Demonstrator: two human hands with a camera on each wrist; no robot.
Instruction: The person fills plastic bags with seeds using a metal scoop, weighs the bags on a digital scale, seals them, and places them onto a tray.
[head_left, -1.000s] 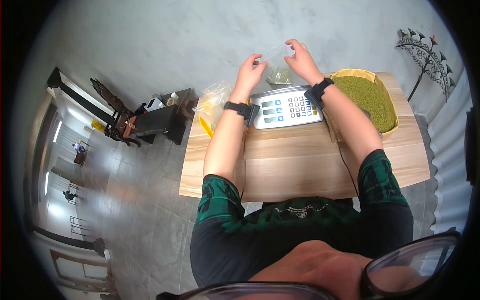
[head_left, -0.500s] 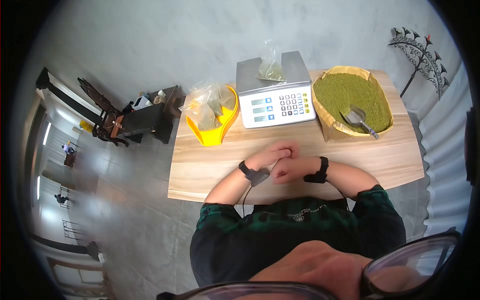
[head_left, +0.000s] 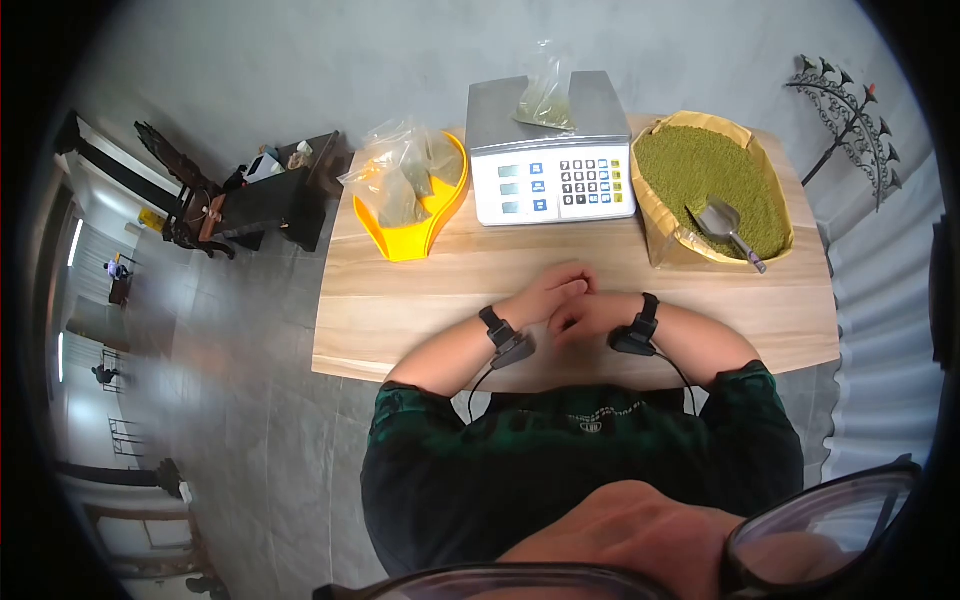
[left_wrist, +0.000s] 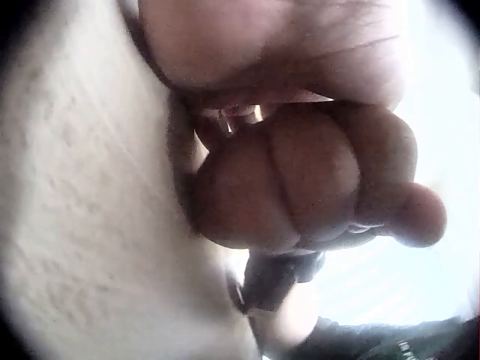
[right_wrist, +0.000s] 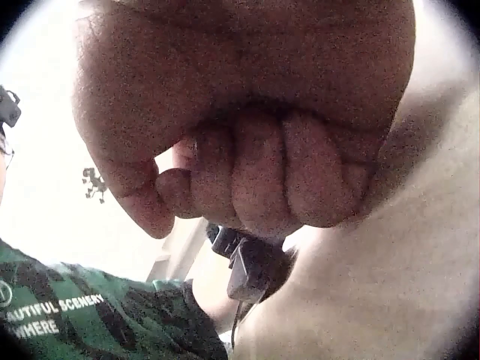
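My left hand [head_left: 548,293] and right hand [head_left: 585,317] rest together at the near side of the wooden table [head_left: 400,310], the left partly over the right. Their fingers are loosely curled in the wrist views, and neither holds anything. Beyond them stands a digital scale [head_left: 590,205] with a keypad. A clear plastic bag [head_left: 546,100] with some green contents sits upright on its grey platform. To the right, a large paper sack [head_left: 655,235] is filled with green granules [head_left: 705,165], and a metal scoop [head_left: 722,222] lies on top of them.
Several clear bags [head_left: 400,185] with green contents lie in a yellow scoop-shaped tray [head_left: 405,245] at the table's left. Behind the table is a grey wall [head_left: 400,60]. A black metal ornament [head_left: 850,130] stands at the right, near a white curtain [head_left: 885,330].
Both hands have left the bag, which now stands alone on the scale, and have come back to the near side of the table. Over the last half second they have stayed together there.
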